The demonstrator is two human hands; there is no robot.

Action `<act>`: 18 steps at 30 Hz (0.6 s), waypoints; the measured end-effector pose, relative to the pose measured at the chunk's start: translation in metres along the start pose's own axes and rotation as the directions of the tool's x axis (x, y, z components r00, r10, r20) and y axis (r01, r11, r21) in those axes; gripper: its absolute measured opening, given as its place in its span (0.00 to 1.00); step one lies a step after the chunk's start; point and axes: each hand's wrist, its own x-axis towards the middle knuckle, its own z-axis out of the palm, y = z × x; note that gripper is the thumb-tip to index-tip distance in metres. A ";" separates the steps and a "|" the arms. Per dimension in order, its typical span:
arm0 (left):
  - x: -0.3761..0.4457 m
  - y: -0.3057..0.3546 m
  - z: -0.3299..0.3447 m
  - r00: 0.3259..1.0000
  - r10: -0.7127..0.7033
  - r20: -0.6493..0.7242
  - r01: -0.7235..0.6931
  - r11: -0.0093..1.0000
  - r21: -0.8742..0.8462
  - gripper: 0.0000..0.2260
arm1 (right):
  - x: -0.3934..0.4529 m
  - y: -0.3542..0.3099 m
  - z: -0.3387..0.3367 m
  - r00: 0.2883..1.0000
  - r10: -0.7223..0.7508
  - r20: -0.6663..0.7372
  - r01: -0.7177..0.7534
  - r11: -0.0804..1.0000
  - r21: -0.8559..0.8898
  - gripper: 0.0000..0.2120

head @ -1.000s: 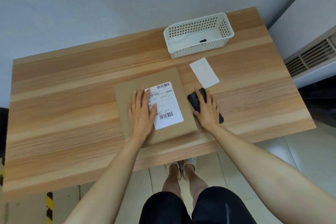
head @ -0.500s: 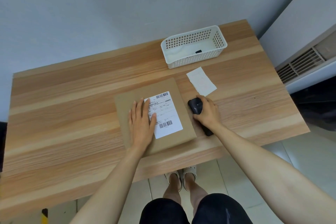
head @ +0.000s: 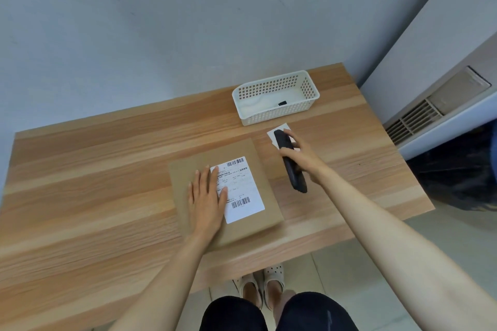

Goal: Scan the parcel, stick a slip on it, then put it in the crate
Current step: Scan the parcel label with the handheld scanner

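A flat brown parcel (head: 242,153) lies near the table's front edge, with a white barcode label (head: 243,191) on its top. My left hand (head: 205,200) rests flat on the parcel, fingers spread, its thumb over the label's left edge. My right hand (head: 302,157) grips a black handheld scanner (head: 291,166) lifted off the table, just right of the parcel. A white slip (head: 273,135) lies on the wood, partly hidden behind the scanner's head. The white perforated crate (head: 277,113) stands at the back right.
The wooden table (head: 94,169) stands against a grey wall. A small black item (head: 282,102) lies inside the crate. A vented unit (head: 430,115) is to the right of the table. My feet in light clogs (head: 259,287) show below the front edge.
My right hand closed on the scanner and lifted it off the table, carrying it back toward the slip. The left hand stayed flat on the parcel. The camera tilted upward.
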 end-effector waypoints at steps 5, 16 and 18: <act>0.001 -0.002 -0.002 1.000 0.010 0.016 -0.010 1.000 -0.013 0.25 | -0.002 -0.028 0.018 0.982 0.044 0.183 -0.084 0.973 0.216 0.19; 0.003 -0.009 0.002 0.999 0.013 0.052 -0.014 1.000 0.017 0.27 | -0.003 -0.080 0.045 0.911 0.242 0.335 -0.209 0.969 -0.132 0.17; 0.003 -0.008 0.001 0.998 0.013 0.060 -0.014 1.000 0.016 0.27 | -0.006 -0.090 0.048 0.907 0.286 0.310 -0.220 0.947 -0.232 0.18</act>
